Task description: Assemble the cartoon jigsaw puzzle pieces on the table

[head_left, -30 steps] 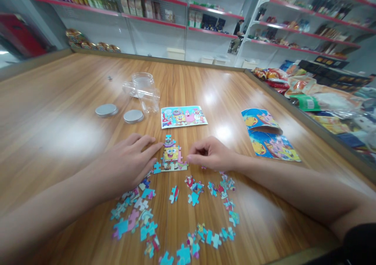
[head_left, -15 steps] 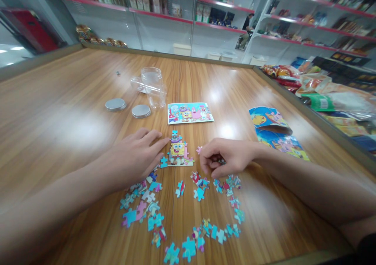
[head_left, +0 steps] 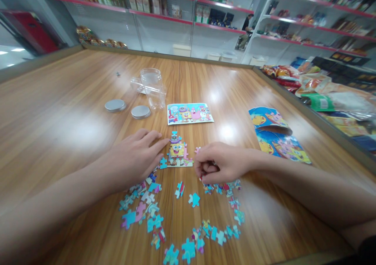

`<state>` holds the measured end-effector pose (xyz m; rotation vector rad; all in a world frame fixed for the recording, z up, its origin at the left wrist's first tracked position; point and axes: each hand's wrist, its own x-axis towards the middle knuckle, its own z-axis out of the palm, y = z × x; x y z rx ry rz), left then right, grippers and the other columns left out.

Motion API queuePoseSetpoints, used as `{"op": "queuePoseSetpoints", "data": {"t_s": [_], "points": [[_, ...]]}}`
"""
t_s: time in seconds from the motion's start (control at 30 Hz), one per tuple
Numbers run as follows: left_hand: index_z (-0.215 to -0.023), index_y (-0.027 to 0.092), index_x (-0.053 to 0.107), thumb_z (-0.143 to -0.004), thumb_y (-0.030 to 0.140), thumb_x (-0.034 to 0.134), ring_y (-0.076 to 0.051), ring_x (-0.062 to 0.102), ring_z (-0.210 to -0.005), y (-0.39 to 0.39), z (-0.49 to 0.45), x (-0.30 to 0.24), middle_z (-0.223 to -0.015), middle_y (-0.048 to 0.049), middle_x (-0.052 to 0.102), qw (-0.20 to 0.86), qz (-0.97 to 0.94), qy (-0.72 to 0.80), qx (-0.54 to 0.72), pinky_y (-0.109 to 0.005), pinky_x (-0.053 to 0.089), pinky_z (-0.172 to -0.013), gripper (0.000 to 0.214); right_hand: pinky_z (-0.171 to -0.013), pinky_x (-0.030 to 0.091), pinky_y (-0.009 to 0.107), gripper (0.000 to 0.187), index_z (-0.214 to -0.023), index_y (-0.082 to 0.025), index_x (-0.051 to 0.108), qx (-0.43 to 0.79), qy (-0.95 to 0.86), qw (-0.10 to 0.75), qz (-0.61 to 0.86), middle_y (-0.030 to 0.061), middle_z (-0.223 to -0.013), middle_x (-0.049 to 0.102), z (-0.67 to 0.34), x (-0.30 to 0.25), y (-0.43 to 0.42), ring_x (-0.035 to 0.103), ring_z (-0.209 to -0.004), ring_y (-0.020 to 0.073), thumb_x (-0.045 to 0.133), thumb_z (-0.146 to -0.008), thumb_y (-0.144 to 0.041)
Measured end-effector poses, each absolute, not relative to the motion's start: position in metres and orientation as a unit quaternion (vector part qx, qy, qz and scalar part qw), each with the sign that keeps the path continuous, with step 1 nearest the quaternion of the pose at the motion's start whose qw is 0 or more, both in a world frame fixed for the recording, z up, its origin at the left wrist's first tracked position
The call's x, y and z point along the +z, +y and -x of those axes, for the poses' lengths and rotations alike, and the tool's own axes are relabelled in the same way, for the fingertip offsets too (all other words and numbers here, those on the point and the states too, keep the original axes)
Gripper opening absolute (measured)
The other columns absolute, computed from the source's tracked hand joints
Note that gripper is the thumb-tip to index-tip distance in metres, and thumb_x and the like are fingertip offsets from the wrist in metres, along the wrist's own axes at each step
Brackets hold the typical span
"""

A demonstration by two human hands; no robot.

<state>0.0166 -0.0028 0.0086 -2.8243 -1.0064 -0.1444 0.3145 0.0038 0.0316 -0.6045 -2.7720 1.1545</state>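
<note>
A partly joined jigsaw puzzle (head_left: pixel 177 151) with a yellow cartoon figure lies on the table. My left hand (head_left: pixel 136 155) rests flat beside it, fingers stretched out, its fingertips at the puzzle's left edge. To the right, my right hand (head_left: pixel 219 164) is curled low over loose puzzle pieces (head_left: pixel 217 188), a bit of red showing under its fingertips. Whatever lies inside its fingers is hidden. A pink piece (head_left: pixel 197 150) sits just beyond its knuckles. Nearer me are a light-blue piece (head_left: pixel 194 199) and a blue-and-red piece (head_left: pixel 179 189). Behind the puzzle lies the picture card (head_left: pixel 190 114).
Loose pieces form a rough ring, with a left cluster (head_left: pixel 141 210) and front pieces (head_left: pixel 188 250). Further back are round metal lids (head_left: pixel 140 112) and clear plastic jars (head_left: pixel 152 81). A blue printed sleeve (head_left: pixel 279 134) lies right. Packaged goods (head_left: pixel 331 96) line the right edge.
My right hand has moved slightly left and toward me, now covering the red piece. The light-blue piece has shifted left and nearer, apart from the others. My left hand stays put.
</note>
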Motion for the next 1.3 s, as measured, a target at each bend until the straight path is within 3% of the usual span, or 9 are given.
{"op": "queuePoseSetpoints", "data": {"t_s": [0.13,0.43,1.0,1.13,1.3], "points": [[-0.134,0.011,0.06,-0.103,0.026,0.039,-0.031,0.057,-0.11,-0.002,-0.016,0.008,-0.12,-0.0163,0.061,0.076,0.939,-0.331,-0.048,-0.048,0.049,-0.096,0.04,-0.065,0.042,0.022,0.027,-0.113,-0.016,0.068,0.385,-0.9,0.045,0.199,-0.0069,-0.067,0.054,-0.317,0.034,0.006,0.054,-0.063,0.0098,0.071,-0.087,-0.024],[-0.133,0.013,0.061,-0.102,0.026,0.042,-0.03,0.058,-0.108,-0.002,-0.016,0.007,-0.118,-0.0156,0.062,0.073,0.938,-0.334,-0.059,-0.047,0.05,-0.097,0.038,-0.062,0.036,0.023,0.015,-0.09,-0.018,0.071,0.344,-0.907,0.039,0.239,-0.0051,-0.066,0.056,-0.309,0.032,0.0,0.054,-0.065,0.0107,0.078,-0.088,-0.032],[-0.13,0.008,0.061,-0.105,0.023,0.043,-0.029,0.057,-0.111,-0.014,-0.027,0.024,-0.122,-0.0167,0.063,0.095,0.932,-0.35,-0.019,-0.044,0.048,-0.097,0.034,-0.06,0.037,0.021,0.014,-0.089,-0.019,0.069,0.339,-0.908,0.055,0.241,-0.0046,-0.07,0.058,-0.314,0.026,0.0,0.052,-0.062,0.0083,0.075,-0.09,-0.032],[-0.131,0.007,0.06,-0.105,0.023,0.042,-0.031,0.054,-0.12,-0.013,-0.026,0.022,-0.127,-0.0191,0.062,0.089,0.934,-0.345,-0.025,-0.045,0.046,-0.1,0.035,-0.059,0.036,0.02,0.014,-0.091,-0.019,0.07,0.333,-0.908,0.052,0.249,-0.0054,-0.068,0.056,-0.313,0.027,0.0,0.052,-0.062,0.0081,0.076,-0.09,-0.032],[-0.138,0.007,0.056,-0.108,0.033,0.039,-0.033,0.054,-0.123,-0.012,-0.027,0.024,-0.129,-0.0199,0.061,0.065,0.933,-0.354,-0.019,-0.048,0.046,-0.103,0.042,-0.059,0.035,0.02,0.014,-0.091,-0.019,0.07,0.334,-0.909,0.056,0.244,-0.0055,-0.067,0.056,-0.313,0.025,0.0,0.052,-0.061,0.0081,0.075,-0.09,-0.032]]}}
